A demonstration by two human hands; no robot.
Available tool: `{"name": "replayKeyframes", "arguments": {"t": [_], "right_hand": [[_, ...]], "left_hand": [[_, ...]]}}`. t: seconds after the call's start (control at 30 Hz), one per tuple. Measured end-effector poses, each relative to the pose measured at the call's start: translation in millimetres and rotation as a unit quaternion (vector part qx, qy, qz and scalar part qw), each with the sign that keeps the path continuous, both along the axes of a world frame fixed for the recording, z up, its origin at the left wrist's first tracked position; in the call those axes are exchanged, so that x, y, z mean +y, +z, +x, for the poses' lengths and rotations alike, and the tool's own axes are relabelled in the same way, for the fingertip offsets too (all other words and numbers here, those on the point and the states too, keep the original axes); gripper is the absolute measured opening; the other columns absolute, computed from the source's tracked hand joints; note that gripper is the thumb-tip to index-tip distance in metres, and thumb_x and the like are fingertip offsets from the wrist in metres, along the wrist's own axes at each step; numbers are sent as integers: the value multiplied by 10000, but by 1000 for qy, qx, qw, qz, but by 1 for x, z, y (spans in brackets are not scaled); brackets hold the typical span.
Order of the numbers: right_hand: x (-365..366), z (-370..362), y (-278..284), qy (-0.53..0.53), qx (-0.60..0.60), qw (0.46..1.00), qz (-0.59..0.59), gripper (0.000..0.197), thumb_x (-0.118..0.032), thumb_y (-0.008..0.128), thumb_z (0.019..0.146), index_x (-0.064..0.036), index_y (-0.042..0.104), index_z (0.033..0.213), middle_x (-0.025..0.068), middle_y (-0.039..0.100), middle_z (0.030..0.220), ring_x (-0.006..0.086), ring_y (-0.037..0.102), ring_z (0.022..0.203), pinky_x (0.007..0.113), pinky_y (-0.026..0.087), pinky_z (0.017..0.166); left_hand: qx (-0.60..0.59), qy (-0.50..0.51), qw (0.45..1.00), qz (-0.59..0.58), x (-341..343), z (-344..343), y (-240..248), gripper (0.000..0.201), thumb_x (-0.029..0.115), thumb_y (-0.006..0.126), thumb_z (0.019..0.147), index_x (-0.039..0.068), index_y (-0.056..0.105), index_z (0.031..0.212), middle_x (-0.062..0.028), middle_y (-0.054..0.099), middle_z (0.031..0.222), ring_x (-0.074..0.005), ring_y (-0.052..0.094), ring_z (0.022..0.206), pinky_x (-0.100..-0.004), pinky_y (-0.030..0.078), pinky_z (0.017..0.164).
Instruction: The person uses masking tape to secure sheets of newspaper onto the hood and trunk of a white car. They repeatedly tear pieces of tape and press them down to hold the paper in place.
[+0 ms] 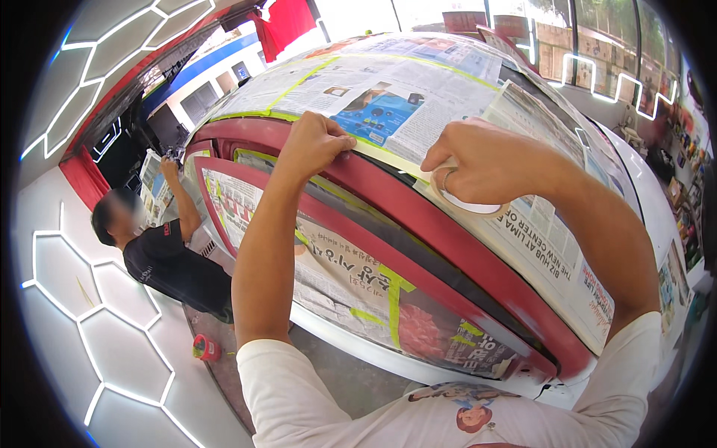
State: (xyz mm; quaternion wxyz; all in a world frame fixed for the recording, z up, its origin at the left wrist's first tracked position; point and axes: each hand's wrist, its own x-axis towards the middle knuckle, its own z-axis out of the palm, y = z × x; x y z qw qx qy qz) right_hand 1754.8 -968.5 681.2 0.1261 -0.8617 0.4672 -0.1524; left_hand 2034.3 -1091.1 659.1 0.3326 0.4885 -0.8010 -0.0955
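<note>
My right hand [482, 160] is curled round a pale roll of masking tape [474, 204], with a finger through its core. A cream strip of tape [385, 155] stretches from the roll along the edge of the car roof. At the strip's other end, my left hand [320, 143] pinches with thumb and fingers close to the dull red roof rail [448, 224]. Newspaper [441, 89] covers the roof, its joins taped in yellow-green. Below the rail, the red-framed door window is papered over with more newspaper [340, 257].
Left of the car stands another person [175, 257] in a dark shirt, one arm raised near some newspaper. A red bucket [206, 348] sits on the floor there. Shelves with various items [687, 164] line the right side. Hexagonal light strips [89, 299] cover the left wall.
</note>
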Motion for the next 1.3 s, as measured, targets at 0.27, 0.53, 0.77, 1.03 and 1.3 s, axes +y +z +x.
{"name": "replayKeyframes", "arguments": {"t": [0.27,0.53,0.77,1.03,1.3], "right_hand": [[3,5,5,-15,35,999,17,380,-93,543,792,81,744,1064,322,713,991,416,714,951,428,557,872],[12,10,12,-4,6,998,61,170,-25,500,686,79,628,727,296,598,697,440,633,700,493,508,637],[8,9,8,3,-8,998,63,175,-24,500,679,87,627,726,299,603,698,442,628,693,498,508,651],[4,7,8,13,17,999,44,193,-37,510,690,86,648,745,303,609,713,447,627,708,504,505,688],[2,5,5,6,41,998,52,266,-55,533,699,74,716,843,295,660,770,430,668,750,483,531,715]], "left_hand": [[-22,8,1000,19,3,-1,3,267,240,780,758,-24,793,800,-143,676,602,-224,649,561,-370,514,609],[-29,8,999,25,5,-3,2,224,143,776,829,-75,791,881,-70,723,697,-98,595,619,-285,463,596],[-22,-7,998,61,0,-1,4,203,128,774,843,-73,783,867,-81,721,705,-104,624,645,-281,482,619],[-13,-6,995,96,1,-3,12,189,124,787,835,-65,772,830,-83,723,711,-117,633,649,-288,491,631],[-32,4,996,81,-1,-3,12,233,165,814,802,-64,777,826,-63,686,674,-110,589,617,-296,456,591]]}}
